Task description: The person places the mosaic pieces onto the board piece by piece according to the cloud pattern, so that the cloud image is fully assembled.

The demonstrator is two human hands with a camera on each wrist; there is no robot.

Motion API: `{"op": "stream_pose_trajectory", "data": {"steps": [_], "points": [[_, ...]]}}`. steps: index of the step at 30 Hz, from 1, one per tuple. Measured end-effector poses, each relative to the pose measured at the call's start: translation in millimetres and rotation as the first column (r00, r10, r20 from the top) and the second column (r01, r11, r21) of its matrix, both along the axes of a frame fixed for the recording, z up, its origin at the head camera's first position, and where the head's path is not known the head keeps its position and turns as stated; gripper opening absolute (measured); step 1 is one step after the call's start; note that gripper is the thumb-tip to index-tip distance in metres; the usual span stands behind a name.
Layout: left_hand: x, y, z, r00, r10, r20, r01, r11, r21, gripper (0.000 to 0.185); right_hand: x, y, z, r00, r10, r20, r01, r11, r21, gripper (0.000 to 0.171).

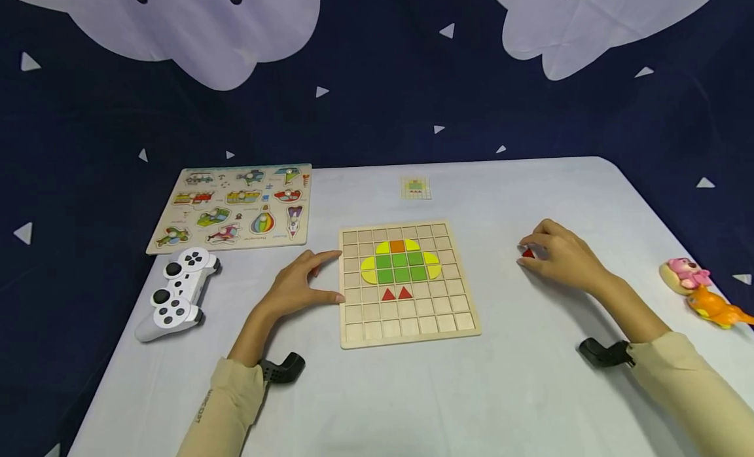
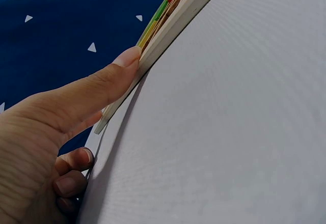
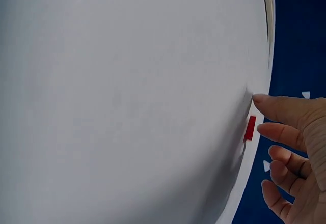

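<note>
A square wooden grid board [image 1: 410, 342] lies flat on the table. Green squares [image 1: 400, 274], an orange square [image 1: 397, 246] and yellow rounded pieces [image 1: 432, 271] fill its middle, with two red triangles [image 1: 388, 294] below them. My left hand [image 1: 300, 288] touches the board's left edge, thumb and index finger spread; the thumb also shows against the edge in the left wrist view. To the board's right, my right hand [image 1: 559, 255] is at a loose red triangle [image 1: 528, 253]. The right wrist view shows thumb and index apart beside this red piece [image 3: 249, 128], not pinching it.
A small pattern card [image 1: 415, 188] lies behind the board. At the left are a picture puzzle board [image 1: 235, 207] and a white game controller [image 1: 179, 293]. A pink toy [image 1: 686, 275] and an orange toy [image 1: 715, 308] lie near the table's right edge.
</note>
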State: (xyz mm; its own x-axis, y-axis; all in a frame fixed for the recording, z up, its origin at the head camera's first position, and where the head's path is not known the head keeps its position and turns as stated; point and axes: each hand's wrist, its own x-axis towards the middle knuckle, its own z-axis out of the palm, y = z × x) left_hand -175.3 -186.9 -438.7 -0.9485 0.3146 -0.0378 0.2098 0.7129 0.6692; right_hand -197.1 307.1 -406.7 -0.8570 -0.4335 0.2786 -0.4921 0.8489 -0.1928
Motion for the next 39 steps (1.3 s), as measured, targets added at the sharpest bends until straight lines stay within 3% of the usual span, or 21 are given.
{"op": "stream_pose_trajectory", "data": {"steps": [24,31,39], "points": [[-2.7,2.4,-1.6,1.000,0.006,0.000,-0.006,1.000,0.006,0.087,0.7,13.3,-9.2,0.999,0.032,-0.016,-0.032,0.999,-0.006,0.013],[-2.7,1.3,-1.9,1.000,0.008,-0.001,-0.008,1.000,0.002,0.087,0.4,-1.7,-8.0,0.998,0.056,-0.011,-0.057,0.998,-0.030,0.014],[-2.4,0.6,-1.7,1.000,0.008,0.005,-0.008,1.000,-0.001,0.088,1.7,-34.1,-5.6,0.987,0.158,-0.018,-0.159,0.986,-0.045,0.016]]}}
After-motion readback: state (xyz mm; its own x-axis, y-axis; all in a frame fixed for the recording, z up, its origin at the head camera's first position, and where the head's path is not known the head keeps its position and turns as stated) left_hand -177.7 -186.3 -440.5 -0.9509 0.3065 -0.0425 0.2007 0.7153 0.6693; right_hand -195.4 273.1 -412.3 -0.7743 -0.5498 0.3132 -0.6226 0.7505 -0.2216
